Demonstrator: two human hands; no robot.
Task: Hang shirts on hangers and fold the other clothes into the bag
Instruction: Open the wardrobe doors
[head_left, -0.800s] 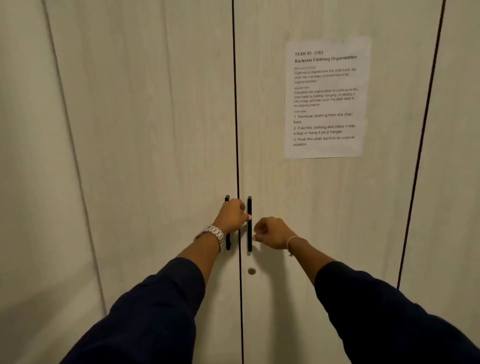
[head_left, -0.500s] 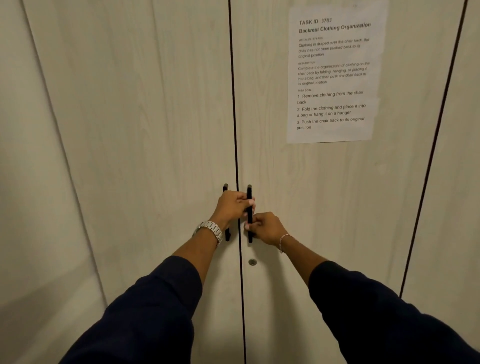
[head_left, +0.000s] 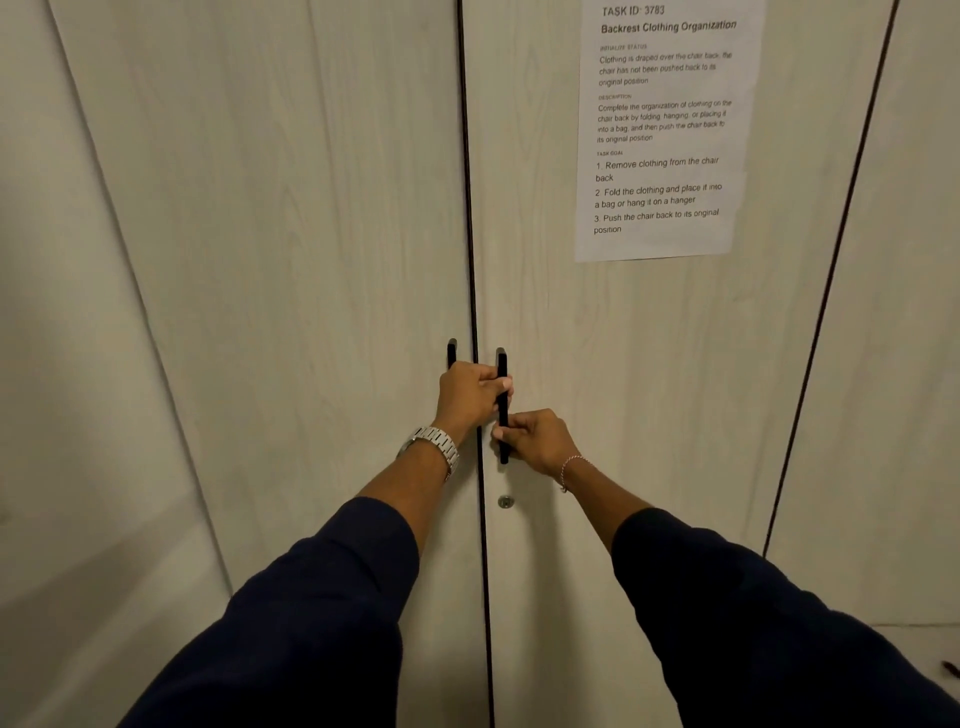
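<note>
Shirts, hangers, bag nowhere in view; closed wardrobe doors (head_left: 311, 312) fill frame; left hand (head_left: 467, 395) fingers curled round left handle (head_left: 451, 352); right hand (head_left: 535, 439) grips right handle (head_left: 502, 364) lower down; keyhole (head_left: 505, 501) below handles; task sheet (head_left: 665, 130) taped on right door, above handles.
</note>
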